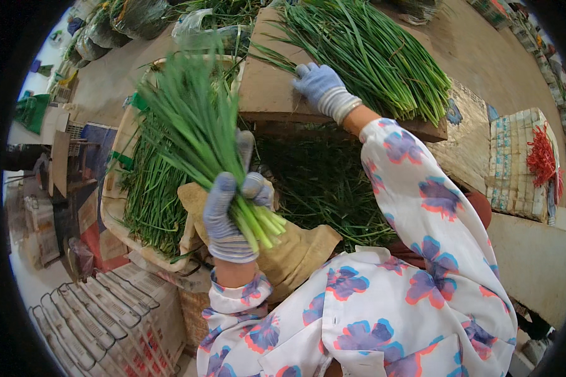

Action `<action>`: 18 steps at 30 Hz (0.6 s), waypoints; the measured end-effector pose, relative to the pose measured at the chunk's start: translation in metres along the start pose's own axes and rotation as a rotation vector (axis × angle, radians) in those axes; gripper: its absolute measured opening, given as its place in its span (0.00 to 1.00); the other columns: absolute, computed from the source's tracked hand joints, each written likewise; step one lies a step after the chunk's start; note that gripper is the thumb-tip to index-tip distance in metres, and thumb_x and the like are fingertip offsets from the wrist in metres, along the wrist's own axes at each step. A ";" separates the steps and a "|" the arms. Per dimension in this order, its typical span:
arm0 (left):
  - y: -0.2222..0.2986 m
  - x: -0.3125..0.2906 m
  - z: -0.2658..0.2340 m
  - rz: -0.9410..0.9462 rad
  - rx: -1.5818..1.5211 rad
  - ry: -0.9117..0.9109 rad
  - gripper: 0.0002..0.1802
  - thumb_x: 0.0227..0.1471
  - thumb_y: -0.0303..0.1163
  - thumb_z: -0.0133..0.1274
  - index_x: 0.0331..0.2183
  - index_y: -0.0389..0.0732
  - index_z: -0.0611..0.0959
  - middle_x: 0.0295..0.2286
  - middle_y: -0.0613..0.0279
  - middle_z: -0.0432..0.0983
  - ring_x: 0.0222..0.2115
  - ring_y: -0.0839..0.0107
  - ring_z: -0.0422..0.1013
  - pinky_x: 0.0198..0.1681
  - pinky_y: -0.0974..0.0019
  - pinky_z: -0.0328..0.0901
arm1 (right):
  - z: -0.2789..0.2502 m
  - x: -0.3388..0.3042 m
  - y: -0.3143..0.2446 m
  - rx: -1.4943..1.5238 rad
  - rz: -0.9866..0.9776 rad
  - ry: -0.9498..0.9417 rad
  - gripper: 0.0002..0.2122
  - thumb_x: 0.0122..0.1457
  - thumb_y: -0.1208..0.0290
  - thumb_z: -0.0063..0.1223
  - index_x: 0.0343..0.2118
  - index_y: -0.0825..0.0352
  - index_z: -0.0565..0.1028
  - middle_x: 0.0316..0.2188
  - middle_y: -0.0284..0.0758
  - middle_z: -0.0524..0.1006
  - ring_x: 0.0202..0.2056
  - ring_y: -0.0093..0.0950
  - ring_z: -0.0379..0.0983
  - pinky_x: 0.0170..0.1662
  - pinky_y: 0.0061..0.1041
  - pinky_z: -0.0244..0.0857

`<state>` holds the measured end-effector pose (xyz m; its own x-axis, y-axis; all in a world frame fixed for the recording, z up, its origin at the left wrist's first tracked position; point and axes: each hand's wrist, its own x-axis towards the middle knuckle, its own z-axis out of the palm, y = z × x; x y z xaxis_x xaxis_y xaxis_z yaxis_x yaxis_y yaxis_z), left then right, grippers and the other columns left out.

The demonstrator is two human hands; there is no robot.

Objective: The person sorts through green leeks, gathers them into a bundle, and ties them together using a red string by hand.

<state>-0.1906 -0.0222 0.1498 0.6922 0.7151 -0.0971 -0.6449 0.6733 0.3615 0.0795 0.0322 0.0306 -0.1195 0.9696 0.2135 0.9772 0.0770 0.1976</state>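
One bunch of green stalks (202, 141) is gripped in a gloved left hand (223, 217), off the near left corner of the table (265, 91). The gloved right hand (324, 89) curls beside a larger pile (377, 60) reaching the near right corner; I can't tell whether it grips.

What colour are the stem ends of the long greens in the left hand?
The stem ends are pale yellowish green; head view.

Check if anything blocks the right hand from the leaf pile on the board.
Nothing visible does. The right hand is at the left edge of the leaf pile, over the board; the left hand holds a separate bunch off to the left, clear of it.
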 end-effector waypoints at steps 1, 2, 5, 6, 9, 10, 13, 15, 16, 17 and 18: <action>0.005 0.003 0.010 0.019 -0.032 -0.035 0.33 0.49 0.29 0.48 0.56 0.42 0.55 0.48 0.59 0.62 0.25 0.78 0.60 0.30 0.70 0.61 | 0.003 0.006 0.005 -0.062 -0.020 -0.056 0.13 0.47 0.73 0.47 0.38 0.56 0.71 0.37 0.31 0.70 0.36 0.32 0.68 0.32 0.26 0.63; 0.010 0.010 0.017 0.013 -0.048 -0.116 0.34 0.49 0.29 0.48 0.55 0.41 0.54 0.47 0.60 0.63 0.25 0.79 0.60 0.30 0.71 0.60 | 0.005 0.007 0.009 -0.127 -0.036 -0.115 0.13 0.48 0.73 0.47 0.39 0.56 0.71 0.38 0.30 0.70 0.37 0.32 0.68 0.33 0.25 0.63; 0.027 0.037 0.017 -0.003 -0.076 -0.305 0.35 0.48 0.30 0.50 0.55 0.34 0.53 0.38 0.63 0.66 0.27 0.78 0.61 0.33 0.70 0.60 | -0.012 -0.017 -0.025 0.433 0.109 -0.137 0.08 0.46 0.75 0.49 0.32 0.61 0.70 0.26 0.38 0.72 0.29 0.39 0.70 0.29 0.35 0.64; 0.028 0.045 0.013 -0.017 -0.071 -0.268 0.35 0.48 0.30 0.50 0.54 0.34 0.53 0.36 0.64 0.65 0.28 0.78 0.61 0.34 0.70 0.60 | -0.030 -0.041 -0.052 0.646 0.184 -0.112 0.05 0.50 0.73 0.48 0.31 0.64 0.69 0.21 0.41 0.71 0.25 0.39 0.70 0.28 0.36 0.64; 0.006 0.076 -0.012 -0.122 -0.053 -0.174 0.33 0.47 0.29 0.51 0.53 0.34 0.57 0.32 0.64 0.64 0.29 0.75 0.62 0.36 0.67 0.61 | -0.051 -0.139 -0.101 1.454 -0.108 -0.200 0.06 0.54 0.69 0.45 0.30 0.66 0.69 0.26 0.41 0.71 0.28 0.37 0.69 0.33 0.32 0.64; -0.009 0.088 -0.027 -0.188 -0.041 -0.154 0.31 0.47 0.28 0.51 0.51 0.34 0.59 0.31 0.63 0.65 0.30 0.73 0.64 0.38 0.65 0.62 | -0.057 -0.169 -0.100 1.406 -0.128 -0.700 0.08 0.53 0.67 0.46 0.31 0.66 0.70 0.30 0.40 0.72 0.32 0.38 0.70 0.35 0.31 0.65; -0.041 0.100 -0.065 -0.303 -0.121 0.066 0.15 0.46 0.26 0.53 0.39 0.38 0.72 0.27 0.61 0.72 0.28 0.68 0.71 0.36 0.61 0.68 | -0.052 -0.216 -0.081 0.474 -0.130 -0.928 0.12 0.50 0.65 0.48 0.35 0.64 0.70 0.32 0.38 0.74 0.33 0.37 0.72 0.36 0.31 0.67; -0.054 0.102 -0.078 -0.335 -0.064 0.184 0.10 0.45 0.26 0.54 0.33 0.37 0.74 0.24 0.59 0.73 0.27 0.65 0.72 0.35 0.59 0.69 | -0.047 -0.198 -0.048 0.385 0.181 -0.562 0.11 0.48 0.65 0.49 0.34 0.63 0.70 0.31 0.37 0.73 0.32 0.36 0.73 0.33 0.31 0.67; -0.067 0.105 -0.082 -0.336 -0.025 0.224 0.08 0.44 0.26 0.54 0.31 0.37 0.75 0.23 0.59 0.73 0.26 0.64 0.72 0.35 0.59 0.70 | -0.041 -0.190 -0.027 0.512 0.348 -0.205 0.11 0.47 0.65 0.51 0.32 0.63 0.70 0.31 0.37 0.73 0.31 0.35 0.73 0.32 0.32 0.67; -0.074 0.106 -0.088 -0.364 0.007 0.167 0.10 0.46 0.25 0.51 0.34 0.35 0.73 0.25 0.55 0.73 0.28 0.61 0.72 0.36 0.57 0.70 | -0.049 -0.170 -0.011 0.390 0.373 -0.026 0.10 0.46 0.66 0.51 0.31 0.62 0.69 0.29 0.36 0.72 0.30 0.35 0.72 0.30 0.32 0.67; -0.068 0.098 -0.084 -0.332 0.024 0.285 0.09 0.45 0.24 0.52 0.33 0.36 0.73 0.25 0.56 0.73 0.29 0.63 0.72 0.35 0.58 0.71 | -0.056 -0.139 -0.007 0.292 0.374 0.165 0.09 0.46 0.67 0.52 0.30 0.62 0.69 0.27 0.36 0.72 0.28 0.36 0.72 0.28 0.33 0.66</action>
<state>-0.1061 0.0174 0.0380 0.7416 0.4857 -0.4627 -0.3923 0.8736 0.2881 0.0799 -0.1163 0.0533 0.2454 0.8952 0.3719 0.9639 -0.1843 -0.1922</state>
